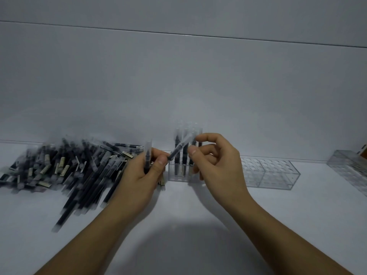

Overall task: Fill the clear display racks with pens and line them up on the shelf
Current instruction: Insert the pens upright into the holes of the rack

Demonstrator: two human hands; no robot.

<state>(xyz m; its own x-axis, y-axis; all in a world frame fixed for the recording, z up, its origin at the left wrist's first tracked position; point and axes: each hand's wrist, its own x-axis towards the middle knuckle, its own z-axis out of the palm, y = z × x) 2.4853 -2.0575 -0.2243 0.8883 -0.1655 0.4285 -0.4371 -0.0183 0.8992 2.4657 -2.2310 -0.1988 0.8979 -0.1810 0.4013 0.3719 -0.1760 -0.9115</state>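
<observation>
While the left hand [147, 173] grips one black pen [147, 155] upright, fingers curled round the barrel and clear cap on top, the right hand [216, 167] pinches a second pen [181, 146] between thumb and forefinger near its capped end. The second pen is tilted: cap up and to the right, dark end down and to the left, close to the thumb of the left hand. Motion blur there; cannot tell whether they touch.

Both hands are held above the white shelf [198, 225], just in front of a clear display rack [174, 176]. Several black pens stand upright in this rack, caps up.

To the right, past the right hand, sits a second clear rack [274, 175], the round holes in its top plate showing. A third clear rack [349, 169] lies at the far right edge, angled and apart from the others.

A loose pile of pens [69, 171] lies on the shelf at left, partly behind the left hand and reaching back to the grey wall [178, 76].
</observation>
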